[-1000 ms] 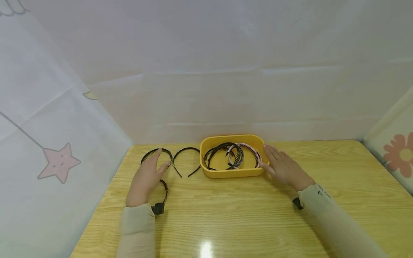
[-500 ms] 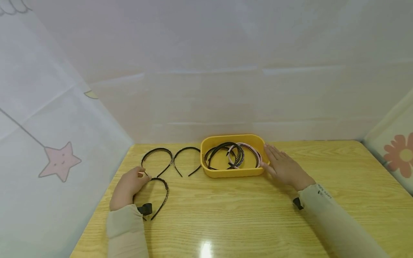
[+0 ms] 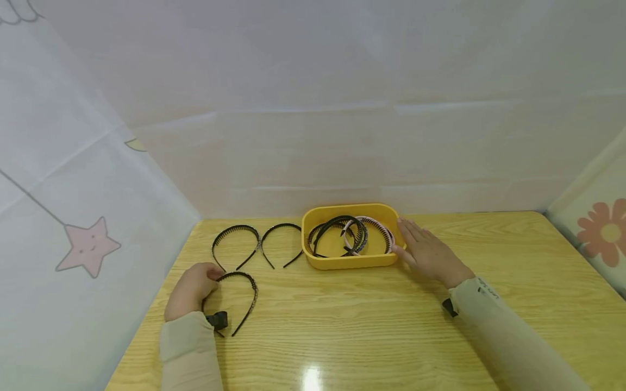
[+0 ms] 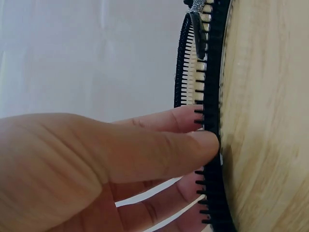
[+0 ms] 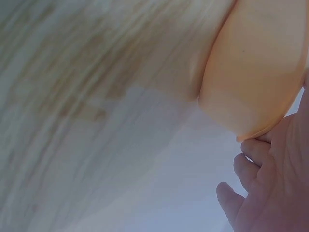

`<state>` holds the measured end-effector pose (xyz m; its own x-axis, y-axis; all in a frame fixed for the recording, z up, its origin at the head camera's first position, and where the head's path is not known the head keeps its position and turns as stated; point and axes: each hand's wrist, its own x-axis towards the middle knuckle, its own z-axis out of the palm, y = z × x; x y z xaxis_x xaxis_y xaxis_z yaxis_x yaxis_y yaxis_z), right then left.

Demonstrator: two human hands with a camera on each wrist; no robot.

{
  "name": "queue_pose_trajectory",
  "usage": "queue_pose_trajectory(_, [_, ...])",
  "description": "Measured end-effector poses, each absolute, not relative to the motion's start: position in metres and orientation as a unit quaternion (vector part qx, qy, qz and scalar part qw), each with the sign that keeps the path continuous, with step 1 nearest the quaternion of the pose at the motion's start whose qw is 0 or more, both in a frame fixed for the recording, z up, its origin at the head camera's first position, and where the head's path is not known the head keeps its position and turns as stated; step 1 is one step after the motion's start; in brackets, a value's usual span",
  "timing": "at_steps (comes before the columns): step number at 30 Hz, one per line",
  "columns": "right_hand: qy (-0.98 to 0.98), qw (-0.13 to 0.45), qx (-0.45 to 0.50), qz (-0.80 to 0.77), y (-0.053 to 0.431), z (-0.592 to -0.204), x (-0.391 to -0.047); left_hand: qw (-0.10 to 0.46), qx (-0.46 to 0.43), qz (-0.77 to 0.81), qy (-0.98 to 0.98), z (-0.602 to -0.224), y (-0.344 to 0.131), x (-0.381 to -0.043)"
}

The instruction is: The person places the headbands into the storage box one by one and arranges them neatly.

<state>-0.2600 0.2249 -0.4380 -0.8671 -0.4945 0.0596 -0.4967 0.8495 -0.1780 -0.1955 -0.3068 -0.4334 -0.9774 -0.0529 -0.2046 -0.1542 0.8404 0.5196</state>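
- Yellow tub (image 3: 354, 263), headbands (image 3: 362, 240) inside; right hand (image 3: 432, 255) touching it at 3 o'clock, fingers straight.
- Black headband (image 4: 212, 111), tub's 8 o'clock: left hand (image 3: 193, 288) pinching it.

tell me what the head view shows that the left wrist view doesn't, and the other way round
Head view only: the tray with headbands inside, the right grip touching its end, and the star and flower.

Left wrist view only: the thumb over the near headband, fingers behind, too small to tell in the other.

Both: the left grip holding that headband, a far headband, the table and the backdrop.
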Motion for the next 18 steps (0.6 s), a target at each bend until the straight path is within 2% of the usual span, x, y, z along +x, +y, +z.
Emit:
queue_pose_trajectory(9, [-0.962, 0.013, 0.259, 0.088, 0.226, -0.4401, -0.2623, 0.101, -0.039, 0.293, 0.95, -0.4291, -0.2996, -0.1922])
queue_pose_trajectory(18, [-0.962, 0.005, 0.258, 0.092, 0.2244, -0.4384, -0.2605, 0.097, 0.038, 0.315, 0.943, -0.4291, -0.3, -0.1963])
